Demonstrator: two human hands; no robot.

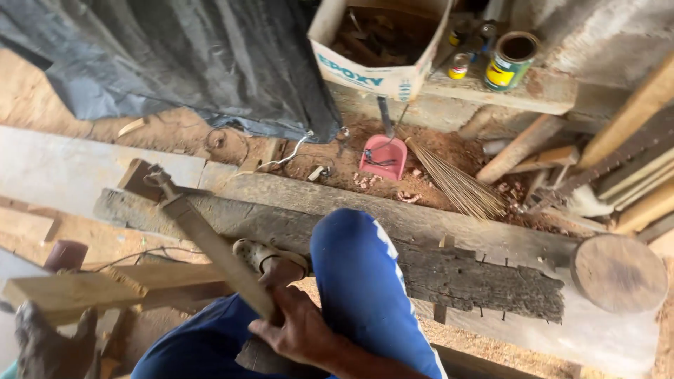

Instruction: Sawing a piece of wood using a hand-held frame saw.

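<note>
Looking down through the head camera, I see my right hand (298,330) low in the middle of the frame, its grip clamped around the lower end of a long wooden-handled tool (214,245). The handle slants up and to the left, and its dark metal head (158,179) sits in the left-middle of the frame, over the near edge of a weathered timber beam (484,274) that crosses from left to lower right. I cannot tell whether the head touches the beam.

My left hand (49,344) is at the lower left corner, dusty and partly cut off; it lies just below a pale wooden plank (70,291), close against it, and I cannot tell whether its grip is closed. My knee in blue trousers (358,281) rises at the centre, with a sandalled foot (270,258) just beside the handle.

Farther up, a pink dustpan (384,156) and a straw broom (456,184) lie on sawdust near each other. A cardboard box (382,49) and an open tin can (511,60) stand on a ledge at the top right. A grey tarpaulin (189,63) fills the upper left, and a round wooden block (619,272) rests at the right.
</note>
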